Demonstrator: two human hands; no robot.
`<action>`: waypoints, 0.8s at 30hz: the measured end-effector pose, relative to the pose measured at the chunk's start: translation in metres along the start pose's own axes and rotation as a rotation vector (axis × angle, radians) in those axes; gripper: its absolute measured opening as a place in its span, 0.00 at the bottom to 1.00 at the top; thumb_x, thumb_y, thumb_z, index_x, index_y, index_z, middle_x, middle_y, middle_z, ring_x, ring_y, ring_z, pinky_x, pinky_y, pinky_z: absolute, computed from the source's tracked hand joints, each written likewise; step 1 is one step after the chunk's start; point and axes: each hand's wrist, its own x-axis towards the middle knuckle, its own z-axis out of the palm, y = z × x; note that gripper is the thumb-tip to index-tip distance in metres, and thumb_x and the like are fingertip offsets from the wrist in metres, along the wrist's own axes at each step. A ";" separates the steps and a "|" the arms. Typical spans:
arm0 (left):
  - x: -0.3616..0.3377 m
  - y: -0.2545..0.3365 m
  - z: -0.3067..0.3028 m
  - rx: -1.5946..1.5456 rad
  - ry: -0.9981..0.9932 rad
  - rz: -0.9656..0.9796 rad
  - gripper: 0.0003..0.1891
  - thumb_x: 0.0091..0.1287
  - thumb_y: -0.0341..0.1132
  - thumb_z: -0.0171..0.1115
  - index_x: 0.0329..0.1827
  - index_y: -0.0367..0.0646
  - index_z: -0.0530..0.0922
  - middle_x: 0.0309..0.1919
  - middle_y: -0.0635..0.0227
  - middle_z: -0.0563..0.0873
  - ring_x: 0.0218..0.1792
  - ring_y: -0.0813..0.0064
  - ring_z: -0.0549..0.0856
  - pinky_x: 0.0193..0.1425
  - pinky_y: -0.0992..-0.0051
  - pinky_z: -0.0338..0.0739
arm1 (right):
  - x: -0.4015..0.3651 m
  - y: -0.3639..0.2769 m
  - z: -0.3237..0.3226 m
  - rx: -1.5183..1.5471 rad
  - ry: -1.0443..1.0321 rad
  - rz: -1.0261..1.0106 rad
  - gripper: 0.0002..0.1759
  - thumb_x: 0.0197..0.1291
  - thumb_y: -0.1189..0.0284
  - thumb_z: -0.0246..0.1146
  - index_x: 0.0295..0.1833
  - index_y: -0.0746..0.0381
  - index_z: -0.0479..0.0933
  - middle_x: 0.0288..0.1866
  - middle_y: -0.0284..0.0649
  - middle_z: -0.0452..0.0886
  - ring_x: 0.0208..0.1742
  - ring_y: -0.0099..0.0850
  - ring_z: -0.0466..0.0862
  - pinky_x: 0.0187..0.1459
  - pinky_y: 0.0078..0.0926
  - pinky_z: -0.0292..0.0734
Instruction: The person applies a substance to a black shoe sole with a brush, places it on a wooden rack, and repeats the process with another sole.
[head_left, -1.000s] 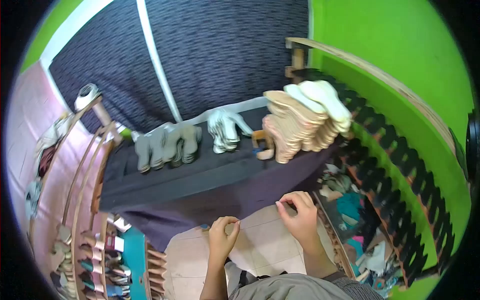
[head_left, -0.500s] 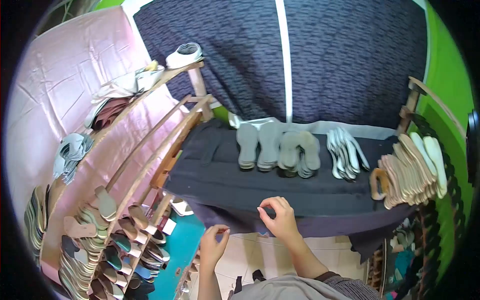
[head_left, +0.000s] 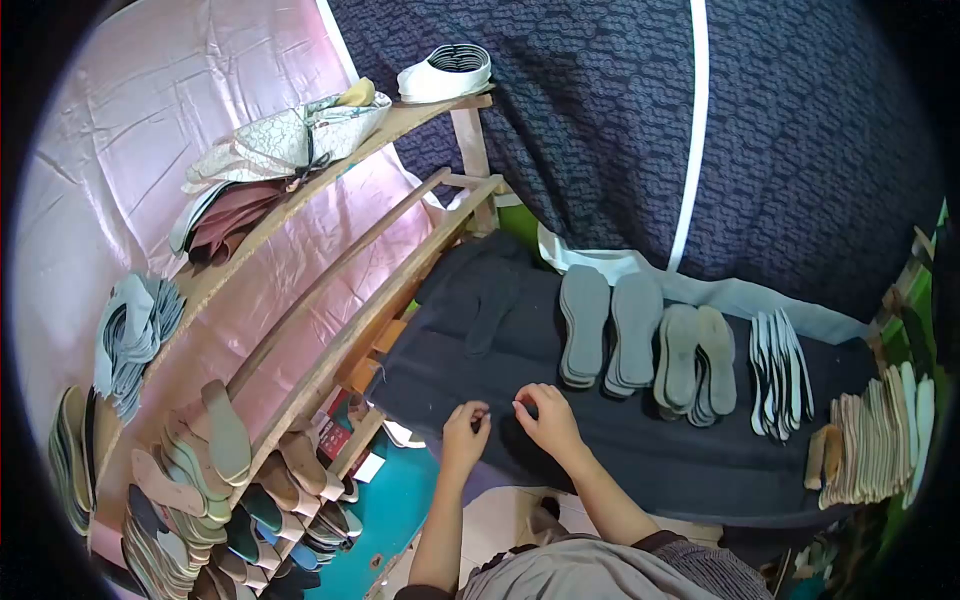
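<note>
Both of my hands hover over the front of a table covered in black cloth [head_left: 620, 470]. My left hand [head_left: 466, 437] has loosely curled fingers, and nothing shows in it. Close by on its right, my right hand [head_left: 547, 415] has thumb and forefinger bent and a little apart, with no object visible between them. Beyond the hands lies a dark sole-shaped piece [head_left: 490, 315], hard to make out on the cloth. To its right are stacks of grey insoles [head_left: 585, 325], greyish-beige insoles [head_left: 678, 360] and a fan of thin white-edged insoles [head_left: 780, 375].
Beige soles [head_left: 868, 440] stand packed at the table's right end, beside a brown piece [head_left: 824, 455]. A slanting wooden rack [head_left: 330, 315] on the left carries soles, cut pieces and shoe parts. A white rolled band [head_left: 445, 75] sits on its top shelf. Dark patterned fabric hangs behind.
The view has turned left, so the table and stacks appear further right and the rack fills more of the picture. My hands have come closer together and now sit over the cloth.
</note>
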 end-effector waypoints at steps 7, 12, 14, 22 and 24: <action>0.103 -0.056 0.043 0.307 0.100 0.132 0.22 0.59 0.34 0.65 0.57 0.45 0.73 0.53 0.58 0.76 0.56 0.56 0.75 0.59 0.60 0.70 | 0.040 0.058 0.049 -0.101 -0.050 -0.040 0.10 0.54 0.72 0.63 0.42 0.61 0.74 0.38 0.41 0.78 0.43 0.41 0.77 0.45 0.38 0.72; 0.137 -0.071 0.060 0.487 0.034 0.091 0.33 0.59 0.45 0.67 0.66 0.45 0.66 0.59 0.47 0.72 0.60 0.48 0.70 0.63 0.55 0.66 | 0.040 0.081 0.064 -0.272 -0.060 -0.076 0.15 0.56 0.70 0.63 0.48 0.63 0.73 0.48 0.43 0.77 0.52 0.41 0.76 0.54 0.37 0.70; 0.147 -0.075 0.065 0.508 0.012 0.036 0.33 0.58 0.45 0.67 0.65 0.44 0.67 0.59 0.48 0.72 0.61 0.50 0.70 0.62 0.56 0.67 | 0.040 0.083 0.069 -0.356 -0.096 -0.163 0.16 0.56 0.69 0.63 0.49 0.64 0.73 0.50 0.45 0.76 0.54 0.41 0.76 0.55 0.37 0.70; 0.161 -0.079 0.061 0.312 -0.008 -0.076 0.33 0.55 0.40 0.69 0.62 0.34 0.69 0.55 0.46 0.76 0.57 0.48 0.75 0.61 0.60 0.70 | 0.042 0.079 0.066 -0.353 -0.117 -0.111 0.17 0.57 0.67 0.63 0.49 0.63 0.73 0.51 0.45 0.76 0.55 0.41 0.76 0.57 0.37 0.69; 0.161 -0.074 0.052 0.239 -0.009 -0.086 0.33 0.54 0.38 0.70 0.62 0.33 0.69 0.54 0.43 0.77 0.55 0.45 0.77 0.59 0.59 0.72 | 0.041 0.078 0.067 -0.357 -0.112 -0.113 0.17 0.57 0.67 0.62 0.49 0.63 0.73 0.51 0.45 0.76 0.55 0.41 0.75 0.57 0.37 0.69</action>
